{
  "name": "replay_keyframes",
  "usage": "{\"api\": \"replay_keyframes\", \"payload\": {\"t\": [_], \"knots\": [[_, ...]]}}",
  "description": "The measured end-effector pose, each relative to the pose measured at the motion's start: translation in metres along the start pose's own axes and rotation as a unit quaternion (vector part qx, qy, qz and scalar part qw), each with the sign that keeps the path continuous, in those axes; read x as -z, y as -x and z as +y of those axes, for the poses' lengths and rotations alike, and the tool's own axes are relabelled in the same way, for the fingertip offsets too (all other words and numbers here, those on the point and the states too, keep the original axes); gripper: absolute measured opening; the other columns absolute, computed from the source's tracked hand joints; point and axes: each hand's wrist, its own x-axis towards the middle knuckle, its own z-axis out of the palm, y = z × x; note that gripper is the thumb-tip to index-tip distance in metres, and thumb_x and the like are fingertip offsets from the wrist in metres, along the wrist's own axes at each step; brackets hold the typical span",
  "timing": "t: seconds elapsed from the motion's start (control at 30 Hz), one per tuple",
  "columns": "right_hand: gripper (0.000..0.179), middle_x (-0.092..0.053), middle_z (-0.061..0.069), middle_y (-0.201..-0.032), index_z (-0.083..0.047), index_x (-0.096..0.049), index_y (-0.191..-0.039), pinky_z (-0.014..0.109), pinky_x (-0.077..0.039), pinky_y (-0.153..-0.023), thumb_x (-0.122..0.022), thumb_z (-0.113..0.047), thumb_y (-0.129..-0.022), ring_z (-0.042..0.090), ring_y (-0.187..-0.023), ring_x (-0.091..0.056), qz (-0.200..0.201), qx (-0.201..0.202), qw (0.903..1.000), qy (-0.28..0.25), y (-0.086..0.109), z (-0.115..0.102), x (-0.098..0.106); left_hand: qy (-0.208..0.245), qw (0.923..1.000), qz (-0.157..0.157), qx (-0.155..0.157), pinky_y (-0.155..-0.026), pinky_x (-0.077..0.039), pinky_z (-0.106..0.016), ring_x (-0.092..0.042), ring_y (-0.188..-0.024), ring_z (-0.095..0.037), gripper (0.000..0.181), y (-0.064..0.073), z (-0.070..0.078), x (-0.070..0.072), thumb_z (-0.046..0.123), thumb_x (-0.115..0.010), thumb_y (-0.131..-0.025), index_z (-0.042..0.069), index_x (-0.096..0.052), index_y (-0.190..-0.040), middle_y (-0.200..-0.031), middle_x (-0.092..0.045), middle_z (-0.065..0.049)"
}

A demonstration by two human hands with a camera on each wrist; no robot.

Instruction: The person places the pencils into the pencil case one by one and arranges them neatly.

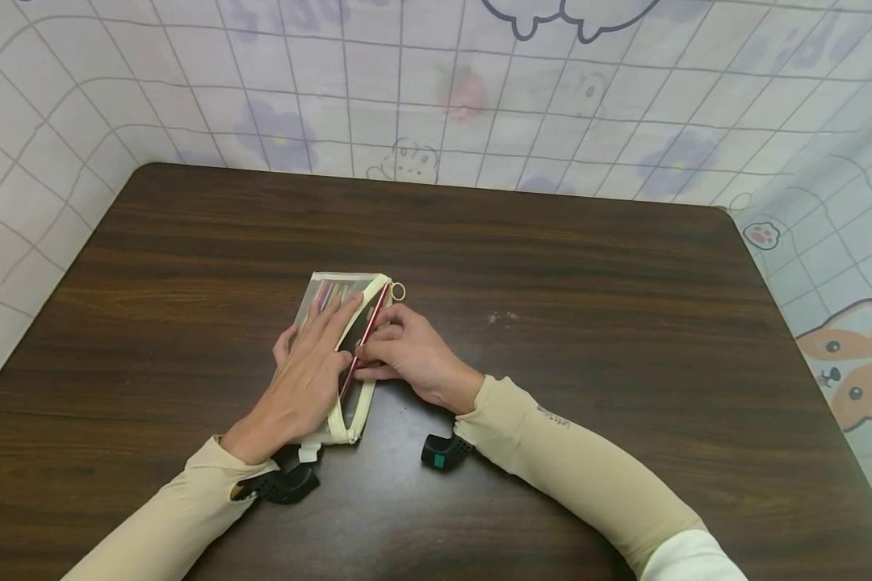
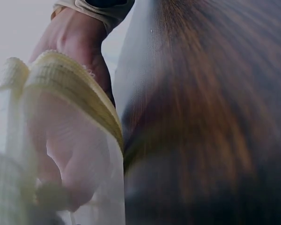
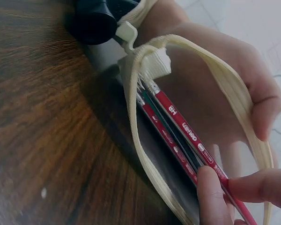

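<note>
A see-through mesh pencil case (image 1: 340, 278) with cream zip edges lies on the table, its zip open. My left hand (image 1: 311, 367) holds it from above, long fingers laid across the mesh and thumb over the rim of the opening. My right hand (image 1: 414, 355) reaches to the opening and pinches a red pencil (image 3: 189, 133) between thumb and finger. In the right wrist view, the pencil slants inside the case, beside a second red pencil (image 3: 166, 133). The left wrist view shows the left hand partly through the mesh wall (image 2: 107, 159).
Coloured sticks (image 1: 324, 292) show through the case's far end, by a cream zip ring (image 1: 398, 291). The dark wooden table (image 1: 589, 323) extends around the case. A patterned white curtain (image 1: 421, 97) stands behind it. Black wrist devices (image 1: 443, 453) sit under both wrists.
</note>
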Motion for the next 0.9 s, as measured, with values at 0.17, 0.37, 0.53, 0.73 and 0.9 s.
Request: {"api": "replay_keyframes", "payload": {"t": [0.17,0.37,0.53,0.73,0.9], "knots": [[0.032,-0.064,0.007,-0.087,-0.005,-0.042,-0.111,0.038,-0.064,-0.083,-0.058,0.015,-0.091,0.015,-0.078,-0.072,-0.007,-0.009,0.9998,0.016,0.000,0.000,-0.003,0.003,1.0000,0.003,-0.003,-0.119,-0.006,-0.071,-0.011,-0.163,-0.044,0.069,0.000,0.000,-0.001,0.014,-0.032,-0.100,0.026,-0.018,-0.167,-0.174,-0.020,-0.016],[0.033,-0.065,0.010,-0.093,0.000,-0.042,-0.120,0.036,-0.064,-0.083,-0.058,0.011,-0.094,0.016,-0.076,-0.073,-0.016,-0.026,0.9981,0.053,0.000,-0.004,-0.002,0.004,1.0000,0.005,-0.004,-0.119,-0.006,-0.072,-0.010,-0.162,-0.044,0.068,0.000,-0.001,-0.001,0.015,-0.032,-0.101,0.026,-0.019,-0.167,-0.174,-0.020,-0.018],[0.041,-0.068,0.014,-0.102,0.003,-0.041,-0.132,0.034,-0.064,-0.080,-0.059,0.006,-0.096,0.015,-0.074,-0.073,-0.018,-0.041,0.9954,0.085,0.001,-0.009,-0.001,0.005,1.0000,0.005,-0.005,-0.118,-0.007,-0.072,-0.010,-0.163,-0.044,0.068,0.000,0.000,-0.001,0.014,-0.032,-0.102,0.027,-0.018,-0.167,-0.174,-0.019,-0.017],[0.045,-0.068,0.014,-0.104,0.004,-0.045,-0.139,0.035,-0.064,-0.080,-0.062,-0.004,-0.098,0.015,-0.075,-0.074,-0.008,-0.045,0.9929,0.110,0.003,-0.015,0.006,0.012,0.9999,-0.004,0.000,-0.118,-0.009,-0.071,-0.008,-0.163,-0.042,0.068,-0.002,0.001,0.001,0.015,-0.033,-0.104,0.032,-0.016,-0.167,-0.175,-0.017,-0.014],[0.043,-0.068,0.015,-0.105,0.001,-0.046,-0.138,0.036,-0.064,-0.082,-0.060,-0.007,-0.098,0.016,-0.077,-0.073,0.005,-0.024,0.9921,0.123,0.008,-0.017,0.019,0.004,1.0000,-0.001,0.006,-0.117,-0.009,-0.073,-0.010,-0.163,-0.041,0.068,-0.001,0.000,0.000,0.015,-0.035,-0.103,0.030,-0.018,-0.167,-0.175,-0.018,-0.014]]}}
